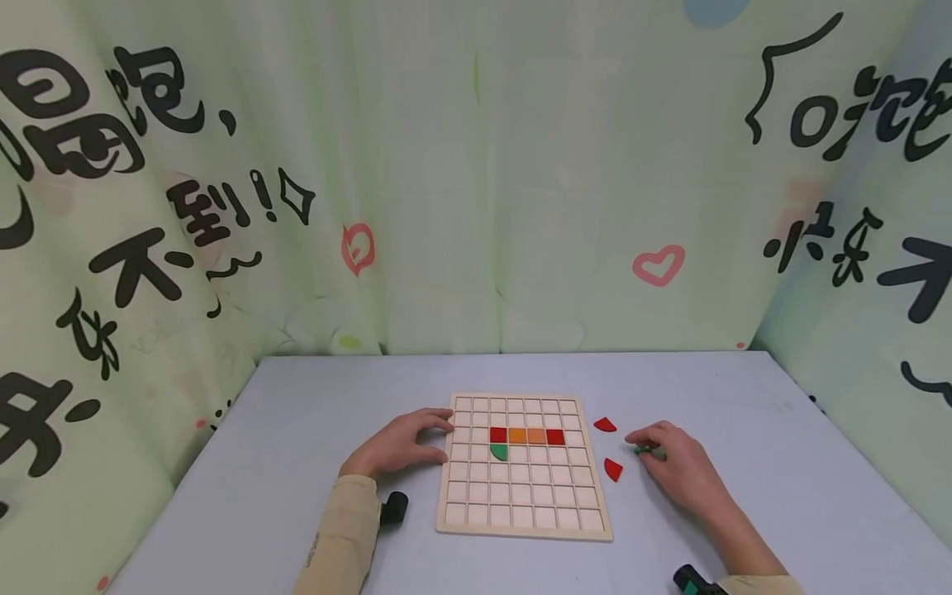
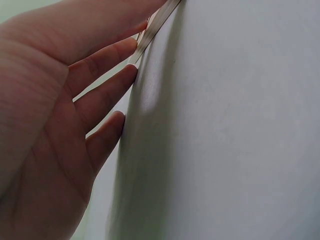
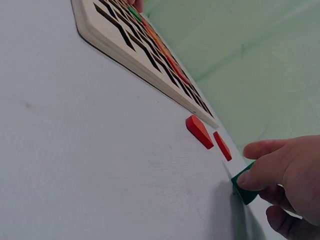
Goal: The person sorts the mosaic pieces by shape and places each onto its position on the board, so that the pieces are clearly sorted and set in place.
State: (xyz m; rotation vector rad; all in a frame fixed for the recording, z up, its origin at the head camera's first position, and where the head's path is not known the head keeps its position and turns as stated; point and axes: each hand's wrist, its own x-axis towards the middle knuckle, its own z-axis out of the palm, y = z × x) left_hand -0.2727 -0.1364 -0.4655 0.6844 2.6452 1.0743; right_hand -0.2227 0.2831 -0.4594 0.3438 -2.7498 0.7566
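A wooden grid board (image 1: 524, 516) lies on the table, its third row from the top bearing red (image 1: 555, 436) and orange blocks (image 1: 516, 436). Below the left red block sits a green quarter-round block (image 1: 499, 452). My left hand (image 1: 402, 442) rests at the board's left edge, fingers extended and fingertips right at the rim. To the right of the board, my right hand (image 1: 680, 467) pinches a green block (image 3: 244, 189) between thumb and fingers, close over the table. Two red quarter-round blocks (image 1: 605, 425) (image 3: 200, 132) lie between the board and this hand.
The white table (image 1: 312, 388) reaches back to a pale green curtain (image 1: 446, 207) printed with black lettering and hearts. Dark wrist devices (image 1: 394, 508) show on both wrists; the right one (image 1: 693, 580) is near the lower frame edge.
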